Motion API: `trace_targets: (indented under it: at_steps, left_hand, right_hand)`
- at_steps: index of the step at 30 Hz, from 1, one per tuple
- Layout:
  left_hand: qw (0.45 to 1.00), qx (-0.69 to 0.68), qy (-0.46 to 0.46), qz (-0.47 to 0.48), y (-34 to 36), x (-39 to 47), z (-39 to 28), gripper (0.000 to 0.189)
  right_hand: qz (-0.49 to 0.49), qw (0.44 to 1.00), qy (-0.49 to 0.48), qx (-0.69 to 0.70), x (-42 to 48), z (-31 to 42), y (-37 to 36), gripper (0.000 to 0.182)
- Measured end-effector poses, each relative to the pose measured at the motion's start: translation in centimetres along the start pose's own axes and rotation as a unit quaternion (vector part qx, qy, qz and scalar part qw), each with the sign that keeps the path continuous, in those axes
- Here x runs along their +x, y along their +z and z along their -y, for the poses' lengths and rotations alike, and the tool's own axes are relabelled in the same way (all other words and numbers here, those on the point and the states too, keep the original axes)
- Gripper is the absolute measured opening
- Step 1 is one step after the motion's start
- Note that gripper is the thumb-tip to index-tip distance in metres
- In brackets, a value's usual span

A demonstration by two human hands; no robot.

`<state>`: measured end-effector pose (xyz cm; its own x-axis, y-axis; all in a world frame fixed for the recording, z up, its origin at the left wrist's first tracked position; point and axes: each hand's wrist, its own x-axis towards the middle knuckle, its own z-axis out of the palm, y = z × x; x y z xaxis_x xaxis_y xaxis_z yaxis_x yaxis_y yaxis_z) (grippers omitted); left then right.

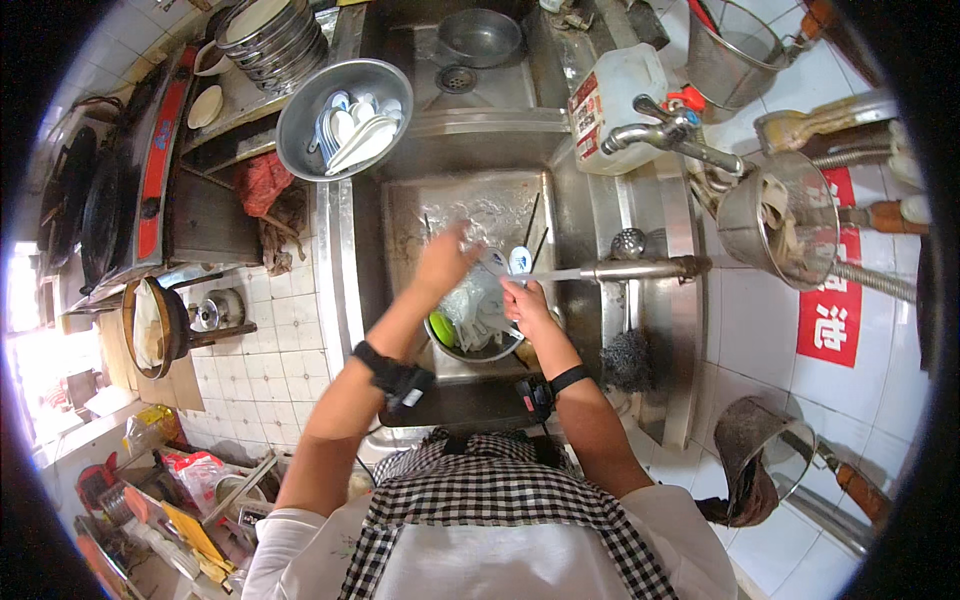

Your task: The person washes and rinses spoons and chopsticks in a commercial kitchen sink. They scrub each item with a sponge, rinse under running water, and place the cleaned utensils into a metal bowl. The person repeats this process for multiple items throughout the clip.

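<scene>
My right hand (527, 306) is closed around the handles of white ceramic soup spoons (520, 259) with blue patterns, beside a stream of water from the tap pipe (637, 268). My left hand (448, 259), blurred, is just left of those spoons, its fingers spread; nothing is clearly seen in it. Below both hands, a metal bowl (480, 361) in the steel sink holds more white spoons (476, 330) and a green object (442, 328). Dark chopsticks (532, 219) lie in the wet sink. At the upper left, a large metal bowl (292, 142) holds many white spoons.
A plastic jug (622, 105) and a faucet (660, 131) stand at the sink's upper right. On the right ledge lie a skimmer (628, 244) and a steel-wool scrubber (628, 361). An empty metal basin (480, 37) sits in the far sink. Wire strainers (780, 221) hang at right.
</scene>
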<state>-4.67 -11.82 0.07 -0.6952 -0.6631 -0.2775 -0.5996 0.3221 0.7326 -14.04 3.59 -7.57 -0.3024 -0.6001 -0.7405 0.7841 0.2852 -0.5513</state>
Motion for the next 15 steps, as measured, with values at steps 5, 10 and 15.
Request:
trace_targets:
  at_steps: [5, 10, 15]
  left_hand:
    - [0.763, -0.568, -0.307, 0.024, 8.9, -0.8, 0.0, 0.04]
    - [0.855, -0.464, -0.227, 0.035, 9.8, -2.2, -1.4, 0.027]
    - [0.848, -0.476, -0.23, -0.019, 10.4, -3.7, 0.4, 0.012]
  right_hand:
    - [-0.011, 0.998, -0.048, 0.029, -3.6, 0.7, 0.9, 0.018]
    - [-0.092, 0.985, -0.113, -0.093, -2.1, -1.0, -2.3, 0.018]
    - [-0.123, 0.932, -0.212, -0.268, -3.9, 0.0, 1.2, 0.02]
